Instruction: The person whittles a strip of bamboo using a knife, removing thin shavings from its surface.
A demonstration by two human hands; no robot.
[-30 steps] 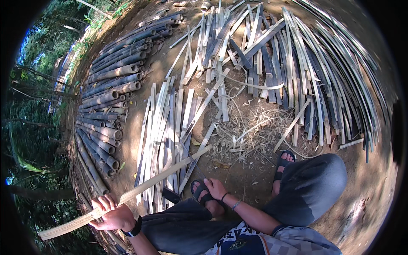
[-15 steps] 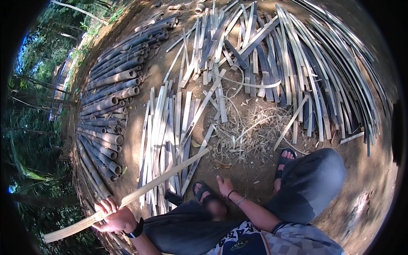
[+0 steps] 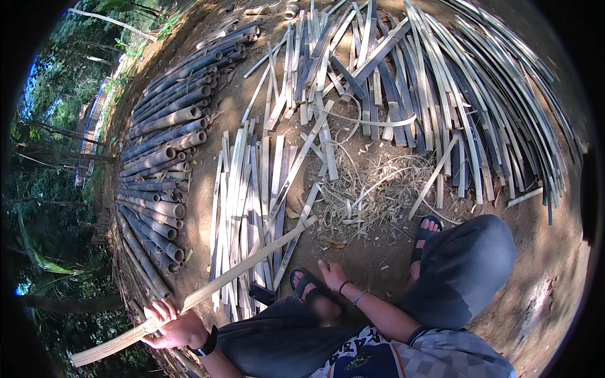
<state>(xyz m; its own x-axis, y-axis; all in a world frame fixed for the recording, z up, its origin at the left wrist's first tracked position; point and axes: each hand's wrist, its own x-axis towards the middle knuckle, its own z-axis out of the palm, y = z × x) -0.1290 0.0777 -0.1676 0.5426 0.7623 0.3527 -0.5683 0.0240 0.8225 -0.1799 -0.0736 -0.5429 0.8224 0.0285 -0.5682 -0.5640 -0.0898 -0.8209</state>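
My left hand (image 3: 178,326) is closed around a long pale bamboo strip (image 3: 252,261) near its lower-left end. The strip slants up and to the right, its far end above the ground by my sandalled foot (image 3: 309,283). My right hand (image 3: 332,276) is closed in front of my lap, apart from the strip. It grips what looks like a small knife, whose thin blade showed a moment ago and is now hidden. Beyond the held strip lies a bundle of split bamboo strips (image 3: 236,208).
Curly bamboo shavings (image 3: 378,183) heap on the dirt ahead. Many long strips (image 3: 504,113) spread along the right and far side. Whole bamboo poles (image 3: 164,151) are stacked at the left, beside green trees (image 3: 50,208). My bent knee (image 3: 469,264) rises at the right.
My view has shifted slightly. The strip stays in my left hand at nearly the same slant. The thin blade at my right hand no longer shows.
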